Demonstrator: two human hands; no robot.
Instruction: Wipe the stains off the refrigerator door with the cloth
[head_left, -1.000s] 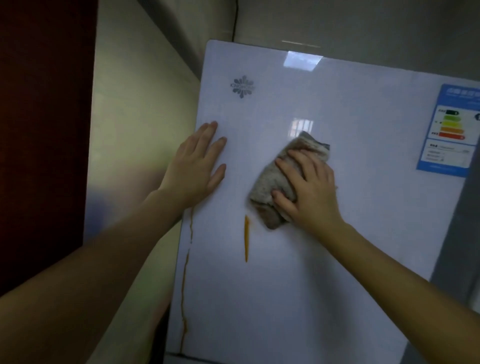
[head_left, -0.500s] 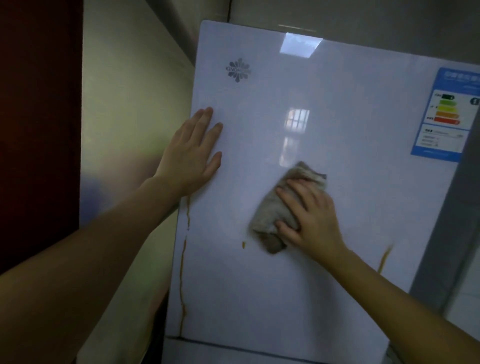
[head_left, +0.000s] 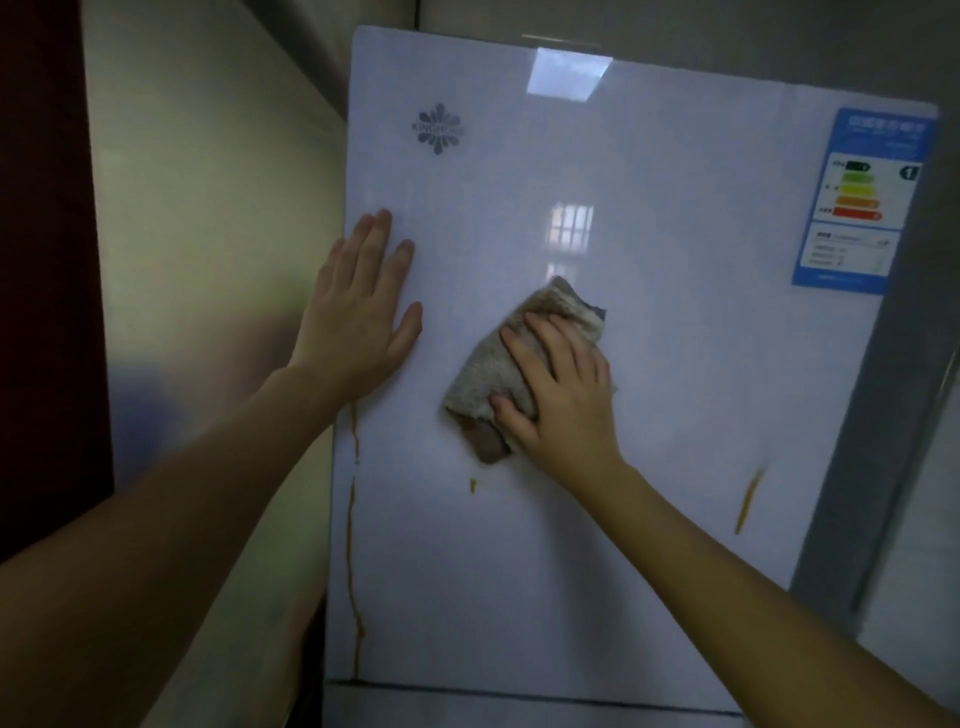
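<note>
The white refrigerator door (head_left: 649, 218) fills most of the head view. My right hand (head_left: 563, 395) presses a crumpled grey-brown cloth (head_left: 483, 379) flat against the door's middle. My left hand (head_left: 361, 317) lies flat and open on the door's left edge, holding nothing. A small orange spot (head_left: 473, 485) sits just below the cloth. An orange drip line (head_left: 354, 571) runs down the left edge under my left hand. Another orange streak (head_left: 747, 501) marks the door at lower right.
A blue energy label (head_left: 862, 202) is stuck at the door's upper right and a logo (head_left: 439, 129) at upper left. A wall (head_left: 208, 260) stands close on the left. The seam to the lower door (head_left: 519, 693) runs across the bottom.
The long orange streak below the cloth has shrunk to a small spot as my right hand wiped downward with the cloth. My left hand has stayed on the door's left edge.
</note>
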